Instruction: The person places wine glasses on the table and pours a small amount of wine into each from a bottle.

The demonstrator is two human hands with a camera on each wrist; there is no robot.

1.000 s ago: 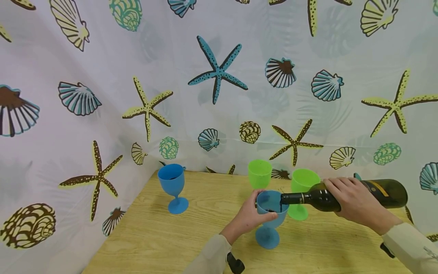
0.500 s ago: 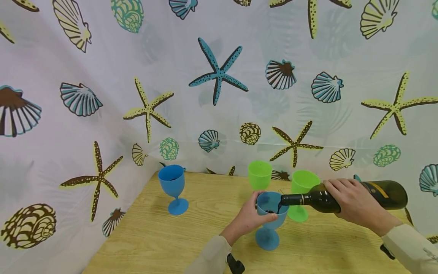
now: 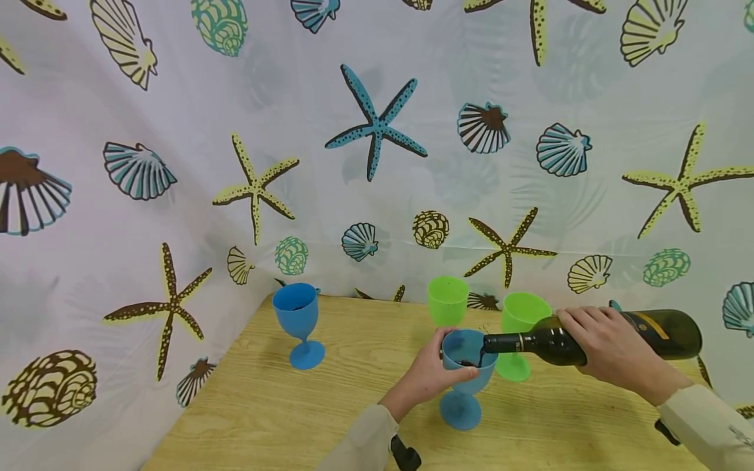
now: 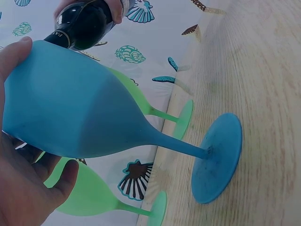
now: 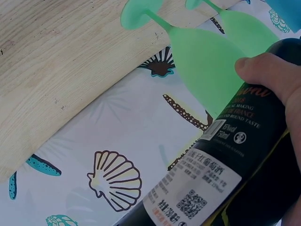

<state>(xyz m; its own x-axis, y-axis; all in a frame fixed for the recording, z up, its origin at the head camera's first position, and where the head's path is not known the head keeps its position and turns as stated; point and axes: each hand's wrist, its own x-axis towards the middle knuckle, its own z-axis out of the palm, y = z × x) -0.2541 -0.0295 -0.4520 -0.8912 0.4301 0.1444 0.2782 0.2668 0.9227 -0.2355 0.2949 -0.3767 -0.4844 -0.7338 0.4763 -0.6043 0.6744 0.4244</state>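
Note:
With my left hand I grip the bowl of a blue goblet, fingers behind it and thumb across its front. In the left wrist view the blue goblet stands with its foot on the wood. My right hand holds a dark wine bottle tipped nearly level, its mouth over the goblet's rim. A thin dark stream runs from the mouth into the bowl, where some dark liquid shows. The label of the wine bottle faces the right wrist camera.
Two green goblets stand behind: one green goblet at the back, another green goblet partly hidden by the bottle. A second blue goblet with dark contents stands at the left of the wooden table. A shell-patterned curtain hangs behind.
The dark stream falls at more of a slant than a second ago. Both hands, the goblet and the bottle have barely moved; the whole view has shifted slightly.

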